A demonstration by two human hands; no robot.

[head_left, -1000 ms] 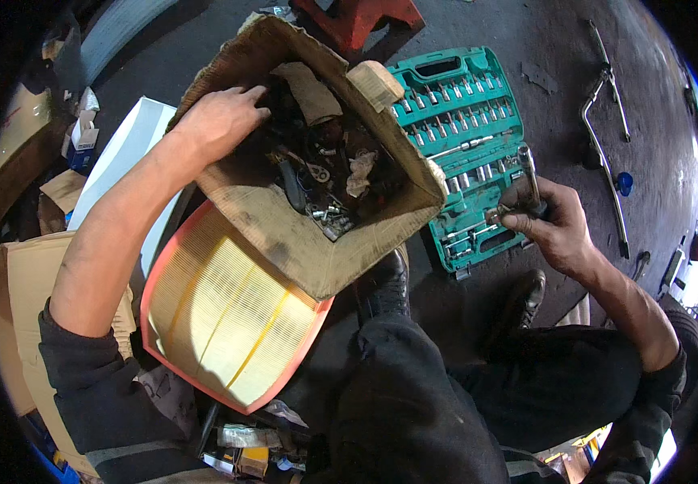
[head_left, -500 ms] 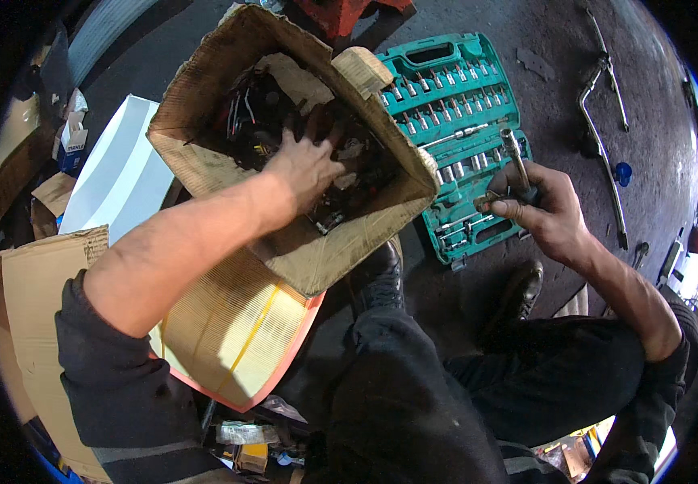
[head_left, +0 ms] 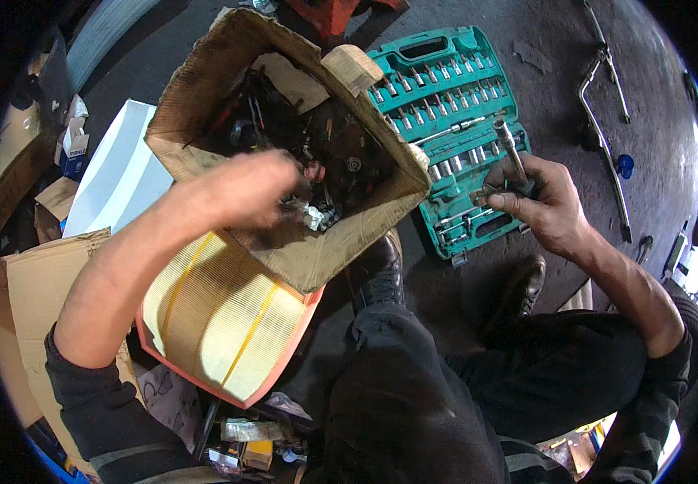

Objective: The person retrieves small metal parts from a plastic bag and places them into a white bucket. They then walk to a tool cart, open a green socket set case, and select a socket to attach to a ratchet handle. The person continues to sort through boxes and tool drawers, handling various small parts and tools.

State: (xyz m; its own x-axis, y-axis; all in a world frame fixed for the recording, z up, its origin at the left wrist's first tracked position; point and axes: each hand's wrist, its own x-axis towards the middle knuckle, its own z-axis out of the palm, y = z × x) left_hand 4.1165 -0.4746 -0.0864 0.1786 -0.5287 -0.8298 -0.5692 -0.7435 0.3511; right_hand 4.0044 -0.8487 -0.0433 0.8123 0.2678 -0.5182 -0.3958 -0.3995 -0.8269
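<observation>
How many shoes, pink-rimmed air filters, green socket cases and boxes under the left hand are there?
Shoes: 2
Pink-rimmed air filter: 1
Green socket case: 1
Grimy cardboard box under the left hand: 1
Total: 5

A pink-rimmed air filter [head_left: 224, 310] lies beside an open carton [head_left: 62, 310]. Above them are a white box [head_left: 119, 169] and a small blue-and-white box [head_left: 75, 152]. A red stand [head_left: 337, 16] sits at the top; on the dark floor [head_left: 558, 93] at right, a bent metal rod [head_left: 593, 121] lies just beside a blue cap [head_left: 625, 166].
</observation>
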